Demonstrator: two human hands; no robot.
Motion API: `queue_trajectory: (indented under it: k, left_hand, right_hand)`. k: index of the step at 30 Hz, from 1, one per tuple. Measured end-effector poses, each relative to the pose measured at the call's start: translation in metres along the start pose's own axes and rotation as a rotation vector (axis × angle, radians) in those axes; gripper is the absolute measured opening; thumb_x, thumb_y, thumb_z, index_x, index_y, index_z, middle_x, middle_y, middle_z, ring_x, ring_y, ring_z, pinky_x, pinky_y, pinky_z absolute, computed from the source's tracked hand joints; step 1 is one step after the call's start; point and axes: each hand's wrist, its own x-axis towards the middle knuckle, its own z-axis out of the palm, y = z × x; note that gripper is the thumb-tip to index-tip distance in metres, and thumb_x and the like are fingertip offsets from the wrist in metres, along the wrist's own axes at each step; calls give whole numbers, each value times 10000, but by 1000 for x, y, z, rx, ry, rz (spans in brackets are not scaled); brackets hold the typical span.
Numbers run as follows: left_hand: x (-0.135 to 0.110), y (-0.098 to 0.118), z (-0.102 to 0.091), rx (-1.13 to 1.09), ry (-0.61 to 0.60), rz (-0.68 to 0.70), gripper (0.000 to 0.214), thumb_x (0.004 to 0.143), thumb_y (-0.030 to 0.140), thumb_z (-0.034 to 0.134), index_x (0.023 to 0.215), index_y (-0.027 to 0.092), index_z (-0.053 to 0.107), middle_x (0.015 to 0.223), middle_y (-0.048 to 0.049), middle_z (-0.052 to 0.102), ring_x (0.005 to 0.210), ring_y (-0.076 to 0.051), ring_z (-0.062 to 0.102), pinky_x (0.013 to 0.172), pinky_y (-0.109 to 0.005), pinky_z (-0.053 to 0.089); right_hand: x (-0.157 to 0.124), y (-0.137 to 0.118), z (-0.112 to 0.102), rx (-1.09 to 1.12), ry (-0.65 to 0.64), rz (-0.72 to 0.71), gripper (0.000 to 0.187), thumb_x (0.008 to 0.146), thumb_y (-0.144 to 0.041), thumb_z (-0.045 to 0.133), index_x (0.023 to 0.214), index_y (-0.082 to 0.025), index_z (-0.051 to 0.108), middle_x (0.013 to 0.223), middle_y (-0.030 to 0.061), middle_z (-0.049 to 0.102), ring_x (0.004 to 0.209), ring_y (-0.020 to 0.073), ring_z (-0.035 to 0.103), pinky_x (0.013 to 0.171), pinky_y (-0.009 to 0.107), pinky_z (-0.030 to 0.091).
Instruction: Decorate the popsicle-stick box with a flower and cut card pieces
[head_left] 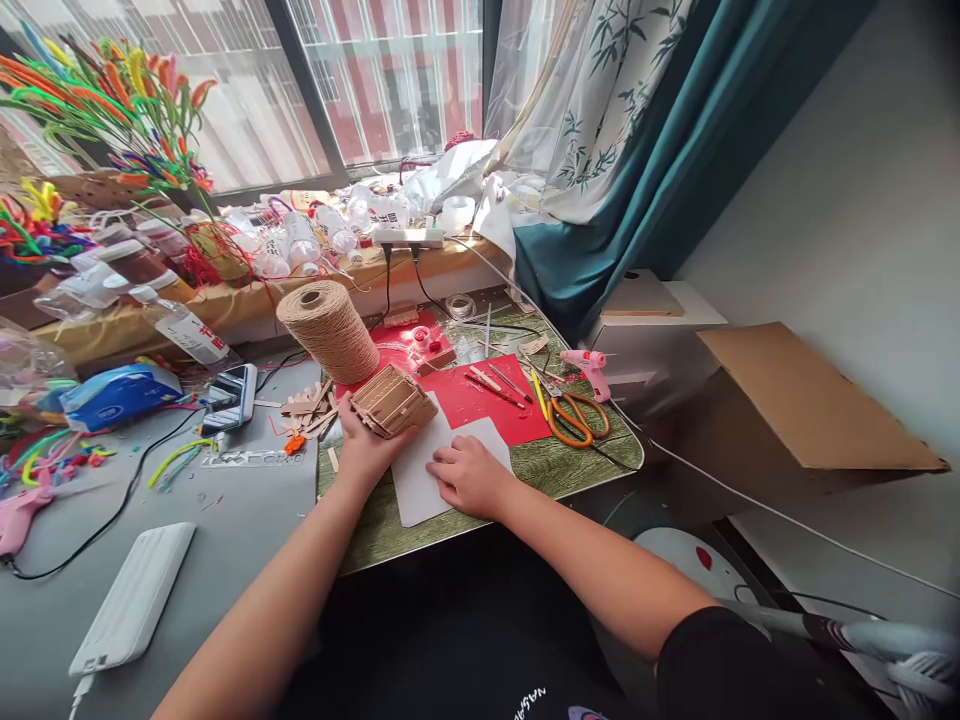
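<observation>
In my left hand (367, 448) I hold a small brown cardboard box (394, 400) with strips along its sides, tilted above the table. The fingers are wrapped round its left and lower side. My right hand (471, 476) rests on a white sheet of paper (420, 490), fingers bent and a little apart, with nothing visible in them. What lies under its fingertips is hidden. Just behind the box stands a big spool of brown twine (330, 330), leaning. A red sheet (517, 425) lies beyond the paper, bearing pencils and thin sticks (495, 388).
Orange-handled scissors (577, 420) and a pink glue gun (589, 372) lie on the right. Cardboard scraps (309, 405) are left of the spool. A phone (229, 398) and a white power bank (135, 595) sit on the grey table. A power strip (409, 238) is on the sill.
</observation>
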Motion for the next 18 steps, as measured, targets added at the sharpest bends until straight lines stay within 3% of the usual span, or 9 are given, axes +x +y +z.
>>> queue_trajectory:
  k: [2,5,10,14,18]
  left_hand:
    - [7,-7,6,52,-14,57,1378,556,431,951,1601,254,69,1636,-205,304,1476,-339,429,1223,-523,349]
    - [20,-12,10,102,42,36,1406,526,425,960,1599,240,69,1655,-227,233,1504,-366,378,1227,-536,335]
    - [34,-3,2,117,45,100,1378,544,415,958,1599,231,90,1657,-220,221,1516,-354,359,1243,-515,318]
    - [19,9,-5,79,37,98,1367,567,425,960,1605,295,80,1637,-183,307,1489,-348,409,1215,-516,359]
    - [-1,4,-2,84,-85,107,1410,546,418,973,1612,299,58,1623,-187,337,1449,-356,467,1189,-520,395]
  right_hand:
    - [0,1,1,-1,-14,7,278,974,-236,557,1204,-224,712,1058,115,664,946,270,479,842,413,368]
    - [1,1,1,2,-26,14,267,977,-241,560,1197,-232,711,1064,109,664,943,268,473,843,407,364]
    - [2,0,-1,14,-11,17,240,971,-232,576,1165,-233,717,1056,104,664,935,262,470,840,401,355]
    - [1,2,-1,9,-3,7,242,977,-244,566,1172,-222,708,1036,103,662,954,269,476,822,405,341]
    - [1,3,-1,-7,-21,11,224,975,-262,561,1138,-200,702,1017,102,655,962,275,477,805,409,329]
